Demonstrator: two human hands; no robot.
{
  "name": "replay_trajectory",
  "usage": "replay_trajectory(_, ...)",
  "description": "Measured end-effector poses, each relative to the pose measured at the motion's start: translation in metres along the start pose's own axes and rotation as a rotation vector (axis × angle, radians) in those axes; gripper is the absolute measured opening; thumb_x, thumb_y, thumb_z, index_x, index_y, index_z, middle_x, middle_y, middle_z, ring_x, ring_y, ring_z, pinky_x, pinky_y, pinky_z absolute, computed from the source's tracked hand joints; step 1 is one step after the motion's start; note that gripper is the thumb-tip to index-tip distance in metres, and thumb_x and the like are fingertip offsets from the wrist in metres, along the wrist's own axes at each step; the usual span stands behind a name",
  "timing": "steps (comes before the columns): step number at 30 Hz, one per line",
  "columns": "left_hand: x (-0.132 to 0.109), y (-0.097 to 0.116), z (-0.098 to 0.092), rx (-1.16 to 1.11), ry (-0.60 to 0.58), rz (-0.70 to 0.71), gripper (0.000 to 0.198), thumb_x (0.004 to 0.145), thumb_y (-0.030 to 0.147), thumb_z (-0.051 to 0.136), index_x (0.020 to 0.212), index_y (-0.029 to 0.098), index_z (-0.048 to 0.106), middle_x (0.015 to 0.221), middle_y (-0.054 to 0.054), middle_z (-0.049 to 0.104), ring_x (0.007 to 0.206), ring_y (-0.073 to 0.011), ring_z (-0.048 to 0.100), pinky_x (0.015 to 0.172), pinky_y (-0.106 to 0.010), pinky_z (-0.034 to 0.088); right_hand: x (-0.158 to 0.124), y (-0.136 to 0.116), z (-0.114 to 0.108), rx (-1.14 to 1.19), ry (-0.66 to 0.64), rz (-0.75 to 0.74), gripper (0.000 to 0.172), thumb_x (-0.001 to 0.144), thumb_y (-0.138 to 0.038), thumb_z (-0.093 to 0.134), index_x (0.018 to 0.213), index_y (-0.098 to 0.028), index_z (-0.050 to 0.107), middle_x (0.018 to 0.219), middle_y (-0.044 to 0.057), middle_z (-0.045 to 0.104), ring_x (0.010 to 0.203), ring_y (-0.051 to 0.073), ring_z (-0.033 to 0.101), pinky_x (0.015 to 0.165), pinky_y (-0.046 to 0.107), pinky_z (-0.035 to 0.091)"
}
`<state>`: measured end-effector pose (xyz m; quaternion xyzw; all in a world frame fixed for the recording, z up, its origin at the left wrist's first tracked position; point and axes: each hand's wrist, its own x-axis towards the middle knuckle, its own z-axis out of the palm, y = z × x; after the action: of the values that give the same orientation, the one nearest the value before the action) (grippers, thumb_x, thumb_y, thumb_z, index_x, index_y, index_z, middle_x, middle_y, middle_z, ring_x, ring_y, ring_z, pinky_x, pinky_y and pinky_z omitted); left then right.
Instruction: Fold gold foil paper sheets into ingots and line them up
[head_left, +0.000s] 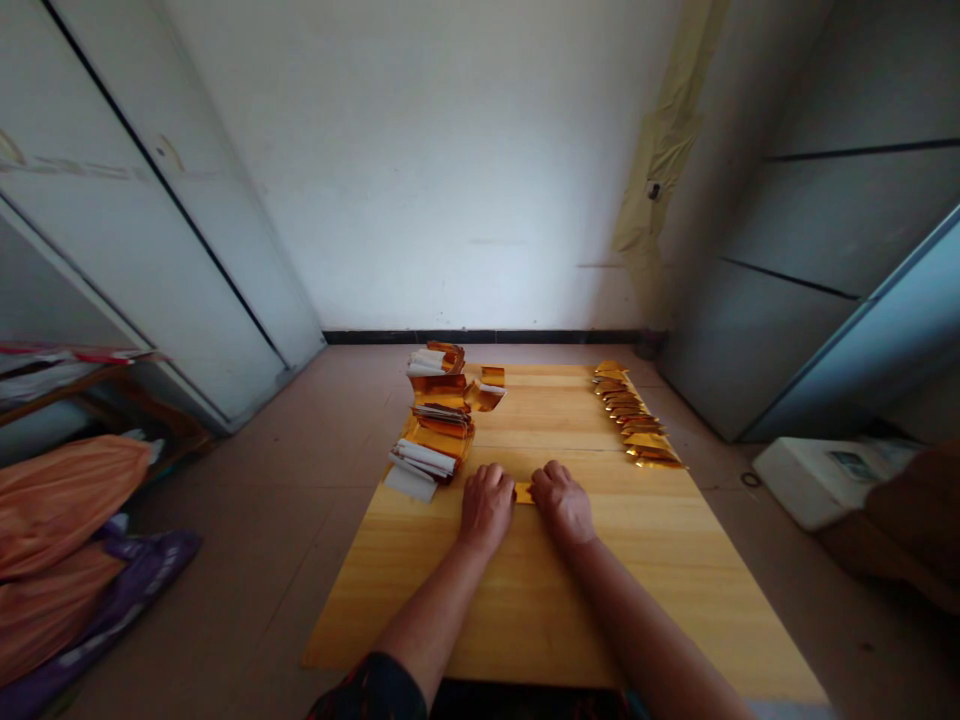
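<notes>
The left hand (pixel 486 507) and the right hand (pixel 562 505) rest side by side, palms down, on a broad pale-yellow pine board (pixel 540 610), knuckles up and fingers curled under. Neither hand is spread open; both look closed into loose fists. Between them, touching both, a small shiny gold foil strip (pixel 523 492) lies flat on the wood, its ends running in under the hands. The fingertips are hidden, so I cannot tell whether either hand pinches the strip or only presses on it.

At about 11 o'clock from the hands, along the board's left edge, sits a messy heap of folded gold-and-white foil paper (pixel 439 425), with a flat white paper sheet (pixel 409 484) at its near end. Just beside the heap, nearer 12 o'clock, lie two loose curled gold foil pieces (pixel 487 388). At about 1 o'clock, a neat overlapping row of folded gold foil pieces (pixel 634 415) runs along the board's far right edge.

Off the board, at 9 o'clock, orange plastic sacks (pixel 52 540) and a purple plastic bag (pixel 139 575) sit on the tiled floor (pixel 300 470); a white plastic box (pixel 817 480) lies at 3 o'clock.
</notes>
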<state>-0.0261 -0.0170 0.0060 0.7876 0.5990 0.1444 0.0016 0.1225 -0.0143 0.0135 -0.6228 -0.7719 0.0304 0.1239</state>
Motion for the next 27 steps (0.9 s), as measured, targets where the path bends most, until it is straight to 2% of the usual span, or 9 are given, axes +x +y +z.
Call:
replay_trajectory(2,0.002,0.0,0.001,0.011,-0.041,0.023,0.018,0.088,0.017,0.044,0.083,0.02,0.062,0.089,-0.008,0.059,0.092,-0.0222,0.052,0.079,-0.035,0.038,0.002,-0.004,-0.001,-0.005,-0.063,0.027,0.011,0.089,-0.02,0.048,0.086,-0.021,0.059,0.092,0.004,0.059,0.081,0.013,0.057,0.06,0.022,0.034)
replay_trajectory(5,0.005,-0.002,0.002,-0.057,-0.062,-0.002,0.018,0.088,0.017,0.044,0.084,0.019,0.062,0.088,-0.007,0.061,0.089,-0.0207,0.054,0.078,-0.033,0.039,0.005,-0.01,-0.005,0.009,-0.109,0.153,0.015,0.09,-0.021,0.045,0.09,-0.022,0.06,0.09,0.003,0.061,0.072,0.012,0.059,0.055,0.023,0.032)
replay_trajectory(9,0.005,-0.006,0.0,-0.184,-0.071,-0.043,0.011,0.085,0.02,0.051,0.085,0.02,0.062,0.09,-0.005,0.063,0.091,-0.0191,0.055,0.08,-0.032,0.038,0.004,-0.016,-0.008,0.05,-0.103,0.2,0.012,0.086,-0.03,0.053,0.09,-0.022,0.059,0.09,0.003,0.062,0.078,0.015,0.061,0.058,0.023,0.033)
replay_trajectory(13,0.003,-0.01,-0.001,-0.219,-0.093,-0.044,0.008,0.082,0.02,0.055,0.088,0.02,0.061,0.094,-0.004,0.063,0.095,-0.0193,0.055,0.081,-0.032,0.037,0.002,-0.018,-0.005,0.059,-0.089,0.21,0.017,0.079,-0.036,0.061,0.088,-0.022,0.057,0.089,0.003,0.06,0.081,0.016,0.06,0.061,0.023,0.035)
replay_trajectory(18,0.001,-0.011,-0.002,-0.242,-0.095,-0.04,0.009,0.081,0.02,0.057,0.089,0.021,0.061,0.094,-0.003,0.063,0.096,-0.0191,0.055,0.082,-0.032,0.037,0.003,-0.016,-0.005,0.101,-0.128,0.225,0.017,0.076,-0.032,0.065,0.087,-0.022,0.057,0.089,0.002,0.059,0.08,0.015,0.059,0.061,0.023,0.035)
replay_trajectory(23,0.002,-0.015,-0.001,-0.284,-0.085,-0.026,0.013,0.08,0.016,0.056,0.089,0.022,0.062,0.096,-0.002,0.063,0.096,-0.018,0.055,0.082,-0.031,0.038,0.003,-0.008,-0.007,0.205,-0.13,0.235,0.011,0.075,-0.021,0.061,0.085,-0.02,0.06,0.088,0.003,0.059,0.076,0.013,0.057,0.062,0.021,0.035)
replay_trajectory(27,0.003,-0.023,0.001,-0.347,-0.107,0.025,0.02,0.079,0.009,0.052,0.089,0.022,0.064,0.095,-0.001,0.063,0.094,-0.0157,0.056,0.08,-0.028,0.039,0.002,0.001,-0.005,0.263,-0.119,0.237,0.015,0.071,-0.012,0.056,0.083,-0.019,0.062,0.086,0.003,0.06,0.073,0.013,0.057,0.062,0.02,0.036)
